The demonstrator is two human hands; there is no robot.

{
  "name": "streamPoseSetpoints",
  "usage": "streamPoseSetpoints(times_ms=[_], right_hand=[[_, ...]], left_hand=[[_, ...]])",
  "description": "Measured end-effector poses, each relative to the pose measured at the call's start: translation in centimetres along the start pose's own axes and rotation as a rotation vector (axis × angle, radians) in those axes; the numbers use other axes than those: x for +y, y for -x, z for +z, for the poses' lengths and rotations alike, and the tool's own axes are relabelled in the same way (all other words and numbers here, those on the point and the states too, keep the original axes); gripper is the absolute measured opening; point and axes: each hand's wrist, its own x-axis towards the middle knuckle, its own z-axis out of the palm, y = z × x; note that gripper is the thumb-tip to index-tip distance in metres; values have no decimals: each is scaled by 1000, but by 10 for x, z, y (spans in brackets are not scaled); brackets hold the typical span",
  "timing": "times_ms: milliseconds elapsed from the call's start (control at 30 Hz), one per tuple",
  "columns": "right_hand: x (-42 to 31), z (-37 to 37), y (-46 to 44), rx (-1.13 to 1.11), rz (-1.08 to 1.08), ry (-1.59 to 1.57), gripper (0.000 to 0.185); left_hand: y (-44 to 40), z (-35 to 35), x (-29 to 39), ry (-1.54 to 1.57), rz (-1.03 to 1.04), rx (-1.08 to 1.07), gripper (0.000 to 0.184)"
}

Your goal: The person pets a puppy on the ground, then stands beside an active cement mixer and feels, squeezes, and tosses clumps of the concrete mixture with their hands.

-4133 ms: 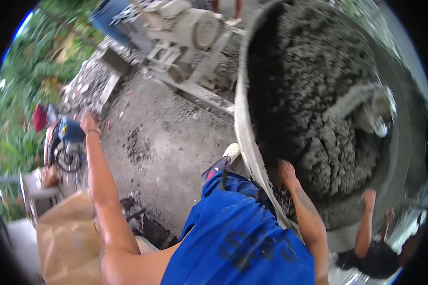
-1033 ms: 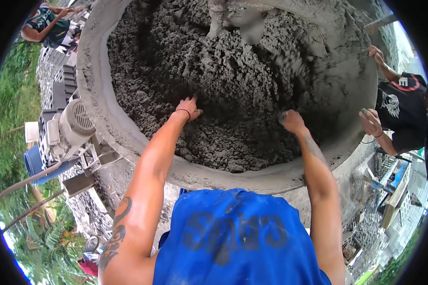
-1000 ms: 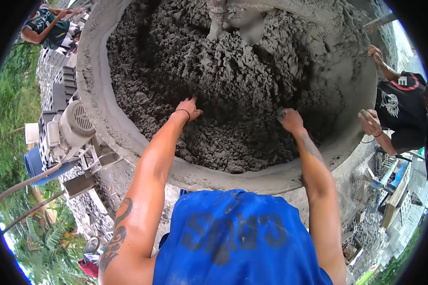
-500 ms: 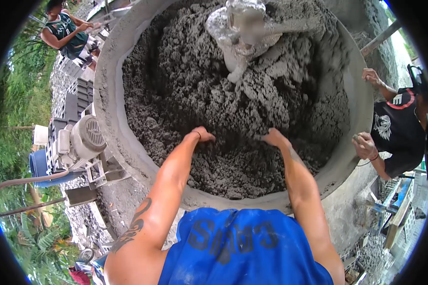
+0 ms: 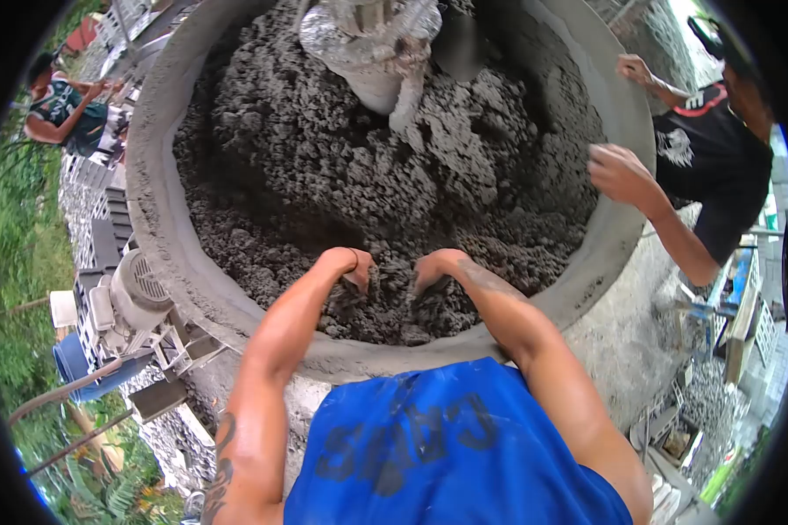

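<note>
A large round mixer drum (image 5: 162, 201) fills the middle of the view, heaped with crumbly grey concrete mix (image 5: 324, 149). Just inside its near rim, my left hand (image 5: 352, 264) points down into the mix, fingers curled and partly buried. Close to its right, my right hand (image 5: 432, 269) also reaches down, its fingers sunk in the mix. Some loose mix lies between the two hands. What either hand grips beneath the surface is hidden. Above them hangs the mixer's caked central shaft and arm (image 5: 376, 52).
At the right rim stands a person in a black shirt (image 5: 709, 149), one hand over the drum. Another person (image 5: 70, 114) is at the upper left. A motor (image 5: 140, 289) and a blue barrel (image 5: 92, 363) sit left of the drum; wooden pieces (image 5: 744, 306) lie at the right.
Both my hands have come closer together and nearer the near rim, dipping into the mix. The mixing arm has shifted left in view. The person at the right has moved a hand over the rim.
</note>
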Motion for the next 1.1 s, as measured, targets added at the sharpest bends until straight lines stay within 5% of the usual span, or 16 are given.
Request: streamPoseSetpoints(times_ms=[100,133,267,367,433,467,500,533,567,633,700,867,933,967,1033,1100], right_hand=[[-7,-1,30,43,-18,-143,51],[2,0,18,210,-51,-34,42],[28,-38,40,659,-215,-604,50],[9,-50,74,529,-194,-908,46],[-2,-46,87,526,-227,-721,45],[-11,-38,95,401,-156,-770,40],[-13,-25,93,481,-292,-631,36],[-22,-18,104,381,-240,-572,36],[-32,-15,114,287,-193,-507,35],[-27,0,104,318,-357,-245,37],[-21,4,103,339,-296,-234,40],[-38,-9,127,469,-311,-489,52],[-46,-8,127,592,-385,-582,52],[-55,-6,129,705,-424,-586,54],[-89,0,138,795,-503,-735,55],[-123,9,144,755,-675,-792,59]], left_hand=[[74,-27,37,-160,-53,113,61],[94,-36,37,-133,-33,192,59],[152,-38,29,453,-15,992,46],[191,-27,31,596,95,1336,40],[209,1,44,443,207,1193,38],[207,28,48,344,286,960,34],[200,57,51,256,202,476,42],[204,79,67,420,311,394,50],[204,78,64,355,-11,245,50],[203,68,47,452,63,208,51],[211,53,52,405,107,161,52],[164,66,64,349,154,184,55],[158,64,60,574,33,397,59],[151,71,54,824,106,696,55],[171,50,63,1595,105,756,43],[195,42,66,2314,426,573,31]])
